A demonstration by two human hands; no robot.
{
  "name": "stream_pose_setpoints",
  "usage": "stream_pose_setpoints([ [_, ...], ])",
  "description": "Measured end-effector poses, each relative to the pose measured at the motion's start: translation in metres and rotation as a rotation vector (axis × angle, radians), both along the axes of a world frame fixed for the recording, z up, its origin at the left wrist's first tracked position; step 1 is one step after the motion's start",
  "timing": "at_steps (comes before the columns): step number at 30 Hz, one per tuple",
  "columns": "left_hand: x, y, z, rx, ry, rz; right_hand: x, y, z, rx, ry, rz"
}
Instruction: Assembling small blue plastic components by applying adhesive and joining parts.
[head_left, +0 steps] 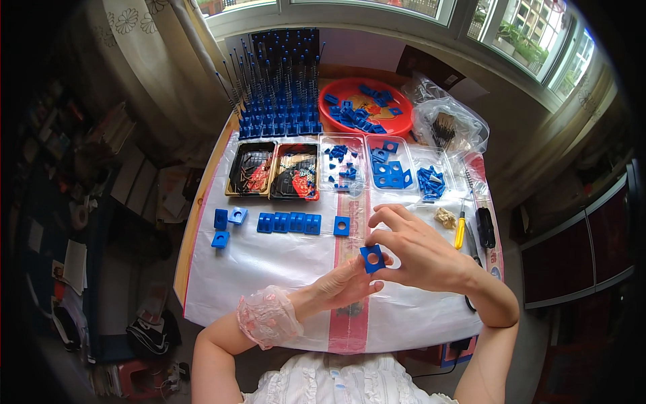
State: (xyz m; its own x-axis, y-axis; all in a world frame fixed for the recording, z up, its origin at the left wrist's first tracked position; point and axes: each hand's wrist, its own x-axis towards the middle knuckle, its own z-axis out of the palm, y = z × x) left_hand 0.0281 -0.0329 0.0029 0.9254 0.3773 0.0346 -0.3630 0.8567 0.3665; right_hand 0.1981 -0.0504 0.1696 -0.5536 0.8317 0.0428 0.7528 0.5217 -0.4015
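Observation:
Near the front middle of the table, a small blue square plastic piece with a round hole [366, 264] is held up between my hands. My right hand [420, 246] pinches it by its right side, thumb below and fingers above. From the left, my left hand [336, 283] grips the same piece at its left edge; part of those fingers is hidden behind it. Just beyond lies a single similar blue square piece [342, 221]. To its left runs a row of several blue pieces [289, 223], and three more blue pieces [221, 219] sit farther left.
Behind are two black trays [272, 168] and clear trays [344, 186] of small blue parts. A red basin [405, 121], spring-topped blue assemblies [279, 124] and a plastic bag [464, 128] stand at the back. A yellow-handled screwdriver [459, 232] lies at right.

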Motion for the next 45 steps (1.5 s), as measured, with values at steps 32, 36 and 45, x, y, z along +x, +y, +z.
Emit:
stream_pose_setpoints([
  [32, -0.036, 0.072, 0.022, 2.052, 1.863, 0.691, 0.017, -0.021, -0.012, 0.153, 0.004, -0.277],
  [36, -0.04, 0.068, 0.038, 1.907, 1.555, 0.738, 0.018, -0.021, -0.014, 0.183, 0.029, -0.304],
  [45, -0.023, 0.043, 0.029, 0.062, 0.365, 0.205, 0.007, -0.019, -0.013, 0.315, 0.089, -0.296],
])
